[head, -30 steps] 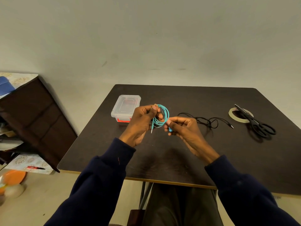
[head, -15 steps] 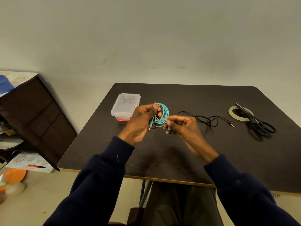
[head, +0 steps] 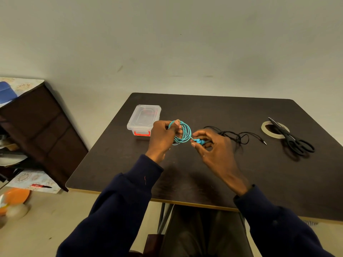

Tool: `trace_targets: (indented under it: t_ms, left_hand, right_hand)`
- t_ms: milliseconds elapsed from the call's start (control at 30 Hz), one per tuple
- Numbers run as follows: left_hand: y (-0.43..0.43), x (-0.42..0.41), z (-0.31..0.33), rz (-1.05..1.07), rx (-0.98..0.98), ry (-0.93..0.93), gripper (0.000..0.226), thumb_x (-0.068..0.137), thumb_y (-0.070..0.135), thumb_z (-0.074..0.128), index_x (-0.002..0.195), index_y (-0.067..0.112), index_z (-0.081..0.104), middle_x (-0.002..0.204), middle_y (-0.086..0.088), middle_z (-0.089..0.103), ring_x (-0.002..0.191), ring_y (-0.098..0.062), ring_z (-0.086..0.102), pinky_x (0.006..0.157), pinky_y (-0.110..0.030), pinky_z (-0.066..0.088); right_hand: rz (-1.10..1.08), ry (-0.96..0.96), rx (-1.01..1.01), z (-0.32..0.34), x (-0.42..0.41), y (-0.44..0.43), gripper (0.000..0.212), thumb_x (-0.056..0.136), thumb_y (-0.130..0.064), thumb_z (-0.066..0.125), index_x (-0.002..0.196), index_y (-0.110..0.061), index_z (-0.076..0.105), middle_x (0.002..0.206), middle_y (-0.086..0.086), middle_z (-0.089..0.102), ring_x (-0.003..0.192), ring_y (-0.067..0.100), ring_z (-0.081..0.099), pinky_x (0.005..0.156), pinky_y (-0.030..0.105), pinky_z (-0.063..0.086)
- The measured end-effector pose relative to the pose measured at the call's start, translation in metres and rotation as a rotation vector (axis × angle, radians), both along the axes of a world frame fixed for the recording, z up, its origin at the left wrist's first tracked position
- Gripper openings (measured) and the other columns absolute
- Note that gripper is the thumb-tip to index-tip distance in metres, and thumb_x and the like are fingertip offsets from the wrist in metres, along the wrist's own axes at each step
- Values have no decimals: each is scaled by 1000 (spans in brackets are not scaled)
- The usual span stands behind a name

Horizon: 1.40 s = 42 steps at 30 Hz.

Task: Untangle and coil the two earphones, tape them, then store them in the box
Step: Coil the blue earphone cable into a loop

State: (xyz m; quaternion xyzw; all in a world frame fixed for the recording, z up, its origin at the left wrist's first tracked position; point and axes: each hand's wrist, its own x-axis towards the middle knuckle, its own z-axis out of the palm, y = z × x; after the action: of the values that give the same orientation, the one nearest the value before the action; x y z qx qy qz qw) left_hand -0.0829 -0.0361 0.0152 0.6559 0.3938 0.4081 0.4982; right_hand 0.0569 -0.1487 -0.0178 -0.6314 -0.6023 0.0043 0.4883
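Note:
The teal earphone is wound into a small coil above the dark table. My left hand grips the coil between thumb and fingers. My right hand pinches the teal earbud end just right of the coil. The black earphone lies in a loose tangle on the table behind my right hand. A clear plastic box with a red latch sits closed at the left. At the far right a roll of tape lies under black scissors.
A dark wooden cabinet stands to the left of the table, with clutter beside it. An orange plate lies on the floor at the lower left. A plain wall backs the table.
My right hand has pulled a little to the right, away from the coil, drawing the earbud end out. My left hand keeps its hold on the coil.

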Motion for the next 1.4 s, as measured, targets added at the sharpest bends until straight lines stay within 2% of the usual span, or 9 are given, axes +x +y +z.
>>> trace_targets:
  t_ms: [233,433,533,600,733,967,1067,1267,1400]
  left_hand:
    - [1,2,2,37,213,139,24,102,31,57,97,14,72,75,10,69,69,-1,69,67,-11,56]
    - [-5,9,1,54,313,192,28,102,32,59,99,9,74,83,4,69,69,-1,66,60,-7,52]
    - [-12,13,1,35,319,171,24,100,29,62,95,9,73,79,5,66,68,0,65,60,-7,51]
    - [-14,14,2,23,305,157,24,99,28,63,96,7,74,80,4,67,69,-2,65,63,-10,54]
    - [-16,15,4,-12,102,35,25,99,30,62,95,9,75,90,-6,75,82,-16,73,74,-31,62]
    - [-20,16,6,-76,-114,-76,15,99,26,61,97,14,70,99,-9,73,89,-20,73,78,-37,63]
    - [-19,14,7,-118,-225,-131,22,99,24,60,105,6,71,104,-14,73,91,-22,73,73,-32,63]
    - [-24,17,6,-156,-231,-124,27,100,20,59,116,0,67,100,-9,71,83,-14,71,69,-27,63]
    - [-26,16,5,-204,-253,-162,30,101,22,58,114,-3,68,107,-20,73,94,-29,74,80,-41,63]
  right_hand:
    - [-48,2,63,22,8,-3,23,82,-12,83,105,-12,79,102,1,72,88,9,69,79,21,59]
    - [-33,-103,105,32,-8,3,35,80,-14,85,113,-7,74,107,7,74,92,13,70,84,21,58]
    - [-44,-174,124,26,-14,9,33,81,-9,84,112,-5,73,109,11,74,96,20,71,87,34,61]
    - [-76,-221,122,22,-15,10,36,82,-8,83,116,-4,72,110,14,74,96,25,71,84,41,62]
    - [-121,-331,138,11,-17,9,40,82,-6,81,120,-2,68,107,18,71,92,26,69,81,34,61]
    - [-76,-488,119,2,-17,5,40,85,1,75,123,2,65,114,22,68,100,32,68,85,41,61]
    - [-63,-497,100,4,-15,2,41,86,7,68,125,-1,64,122,22,60,105,31,66,91,36,59]
    - [-171,-507,91,6,-8,8,28,84,-1,77,111,-3,71,104,14,71,94,26,62,72,38,60]
    - [-208,-166,128,15,-8,9,20,77,-7,85,88,-13,70,91,-1,67,90,13,55,72,8,43]
